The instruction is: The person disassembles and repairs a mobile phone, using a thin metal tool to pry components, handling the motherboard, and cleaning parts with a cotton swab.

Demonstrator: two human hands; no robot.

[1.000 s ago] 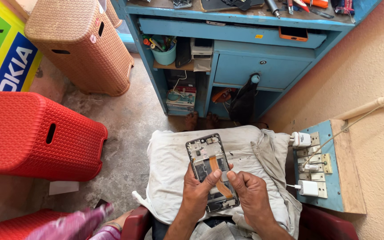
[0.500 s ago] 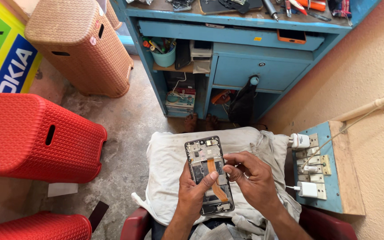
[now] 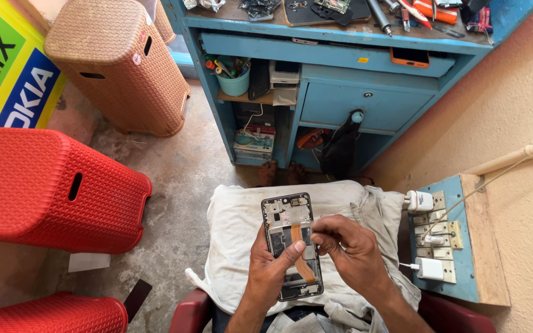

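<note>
An opened phone (image 3: 283,217) with its back cover off lies in my left hand (image 3: 269,271) above a white cloth (image 3: 235,237) on my lap. Its bare circuit boards and an orange flex cable (image 3: 297,235) show. My left thumb rests across the phone's middle. My right hand (image 3: 348,253) hovers at the phone's right edge with fingertips pinched together over the upper middle of the board. Whether a small part sits between those fingertips cannot be made out.
A blue workbench (image 3: 340,55) with drawers, tools and a cup of pens stands ahead. A tan woven stool (image 3: 118,68) and red plastic stools (image 3: 44,191) stand at left. A blue switchboard with plugged chargers (image 3: 442,246) hangs on the right wall.
My right hand has moved up from the phone's lower part to its upper middle, fingers now pinched. The phone has stayed in my left hand. A pink sleeve at lower left is gone.
</note>
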